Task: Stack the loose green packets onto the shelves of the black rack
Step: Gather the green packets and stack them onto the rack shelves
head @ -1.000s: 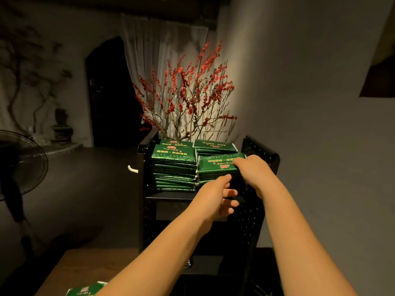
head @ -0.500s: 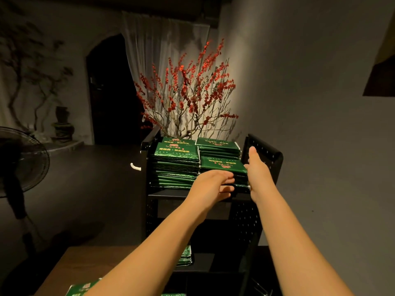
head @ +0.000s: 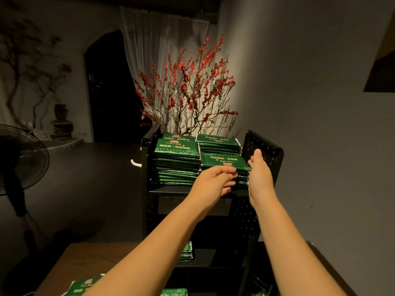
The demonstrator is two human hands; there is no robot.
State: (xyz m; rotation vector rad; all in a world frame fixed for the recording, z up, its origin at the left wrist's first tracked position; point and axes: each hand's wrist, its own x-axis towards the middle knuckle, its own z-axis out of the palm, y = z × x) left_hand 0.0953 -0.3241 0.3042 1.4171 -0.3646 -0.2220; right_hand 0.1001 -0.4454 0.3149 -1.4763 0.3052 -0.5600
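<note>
The black rack (head: 265, 146) stands ahead with stacks of green packets on its top shelf. The front right stack (head: 224, 161) sits between my hands. My left hand (head: 213, 180) presses its near edge, fingers slightly curled against the packets. My right hand (head: 259, 171) lies flat and straight along the stack's right side. A taller left stack (head: 177, 161) and a back right stack (head: 218, 142) stand beside it. A few packets (head: 187, 252) lie on a lower shelf. Loose green packets (head: 85, 284) lie on the wooden table at the bottom edge.
A branch arrangement with red blossoms (head: 188, 88) rises right behind the rack. A black standing fan (head: 19, 159) is at the left. The grey wall (head: 320, 124) runs close along the rack's right side. The wooden table (head: 70, 259) is under my arms.
My right hand has let go of the top packet and straightened along the stack's right side. My left hand has moved up against the stack's front edge.
</note>
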